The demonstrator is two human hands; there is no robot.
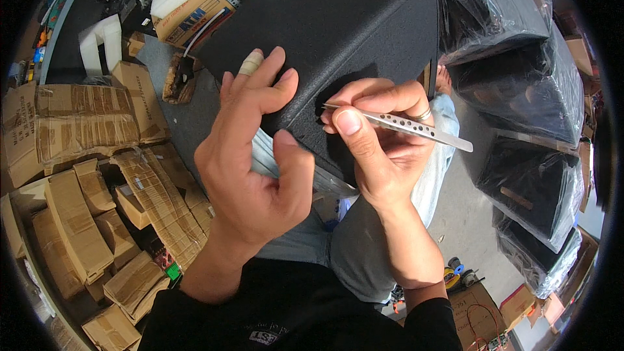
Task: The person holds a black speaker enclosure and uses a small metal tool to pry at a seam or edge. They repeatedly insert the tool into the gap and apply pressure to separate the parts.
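A large black textured cabinet (312,16), shaped like a speaker box, stands tilted in front of me above my knees. My right hand (390,136) pinches a pair of steel tweezers (416,128) with a row of holes along it. The tweezers' fine tips point left, close to the cabinet's near side; what they touch is too small to make out. My left hand (257,149) lies against the cabinet's near left corner, fingers apart on its upper face and thumb by the lower edge. Tape (251,63) is wrapped round one of its fingers.
Several black cabinets (517,88) in clear plastic stand in a row at the right. Flattened cardboard (84,117) and a big carton of cardboard pieces (78,221) fill the left. White foam (101,42) and a brown box (188,19) sit at the back left.
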